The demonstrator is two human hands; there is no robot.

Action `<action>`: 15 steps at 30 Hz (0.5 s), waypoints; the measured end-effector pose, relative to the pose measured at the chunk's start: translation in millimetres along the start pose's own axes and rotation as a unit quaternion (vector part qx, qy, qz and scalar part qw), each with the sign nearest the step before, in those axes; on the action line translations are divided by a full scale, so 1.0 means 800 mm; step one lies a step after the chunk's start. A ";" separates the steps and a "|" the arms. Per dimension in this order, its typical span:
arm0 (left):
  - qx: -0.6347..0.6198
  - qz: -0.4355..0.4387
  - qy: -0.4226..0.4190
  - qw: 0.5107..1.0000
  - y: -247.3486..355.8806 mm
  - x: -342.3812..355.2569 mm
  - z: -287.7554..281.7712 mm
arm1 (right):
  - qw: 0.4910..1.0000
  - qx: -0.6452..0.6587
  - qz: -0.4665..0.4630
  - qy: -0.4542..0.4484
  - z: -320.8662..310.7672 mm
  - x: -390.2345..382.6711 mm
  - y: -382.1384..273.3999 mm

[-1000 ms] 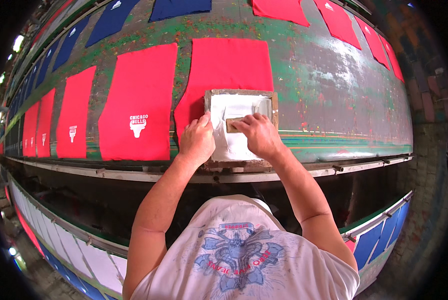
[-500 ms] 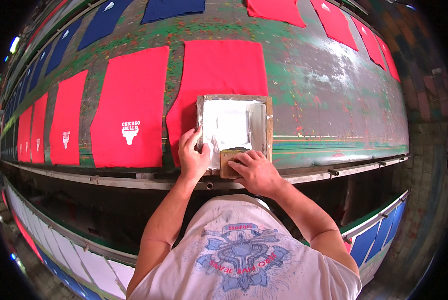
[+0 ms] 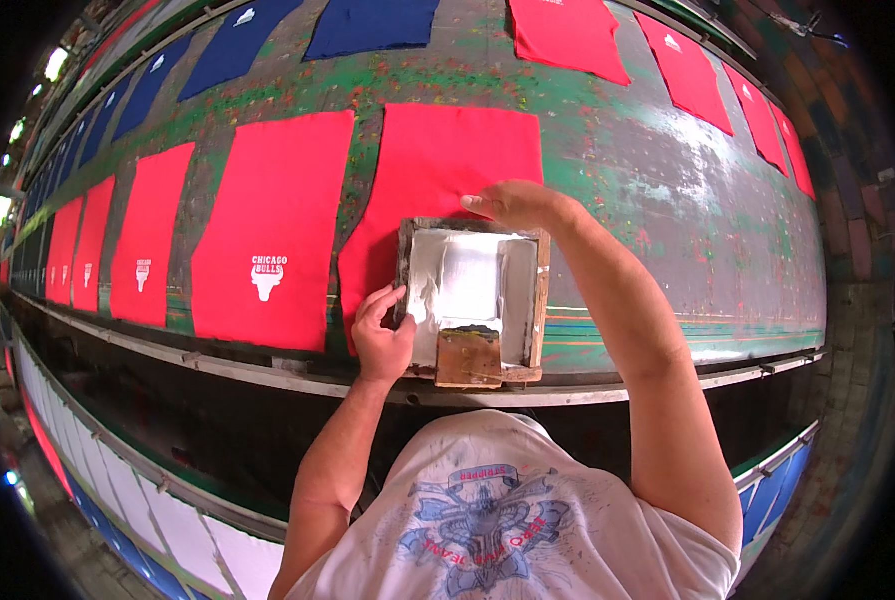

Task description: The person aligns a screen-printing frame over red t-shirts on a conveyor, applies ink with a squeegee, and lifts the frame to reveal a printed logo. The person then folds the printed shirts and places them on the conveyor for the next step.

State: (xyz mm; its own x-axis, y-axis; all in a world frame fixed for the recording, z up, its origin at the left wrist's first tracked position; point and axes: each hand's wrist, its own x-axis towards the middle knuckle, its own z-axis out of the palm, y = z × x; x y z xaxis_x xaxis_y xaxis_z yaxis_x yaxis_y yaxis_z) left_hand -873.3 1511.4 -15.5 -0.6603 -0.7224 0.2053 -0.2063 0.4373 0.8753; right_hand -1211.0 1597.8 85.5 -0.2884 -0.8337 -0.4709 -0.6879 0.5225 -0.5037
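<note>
A small wooden-sided printing screen rests on a red fabric piece, its inside smeared with white ink. Along its left side, my left hand holds the frame, fingers bent over the rim. A wooden squeegee with a dark upper edge leans in the near end of the screen, and no hand is on it. My right hand is by the far edge of the screen, over the red fabric. Its thumb points left; the other fingers are mostly hidden, so its grip cannot be made out.
To the left lie several red pieces with white prints. Across the long, paint-stained table are navy pieces and more red ones. A metal rail runs along the near edge. Behind me, another table carries white and blue pieces.
My right hand has let go of the squeegee and moved away from me to the screen's far edge. The left hand stays at the left side. The whole view has shifted slightly.
</note>
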 end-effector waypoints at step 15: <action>-0.166 -0.014 0.101 0.981 0.015 0.033 -0.058 | 0.951 0.237 -0.063 0.188 -0.070 -0.020 0.077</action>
State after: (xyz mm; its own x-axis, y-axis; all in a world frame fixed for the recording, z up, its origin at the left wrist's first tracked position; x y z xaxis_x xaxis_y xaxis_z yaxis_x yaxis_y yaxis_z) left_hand -859.6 1472.6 21.2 -0.4941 -0.8377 0.2326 0.0465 0.2416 0.9693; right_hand -1286.2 1633.3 102.7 -0.5031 -0.8531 -0.1379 -0.3815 0.3625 -0.8503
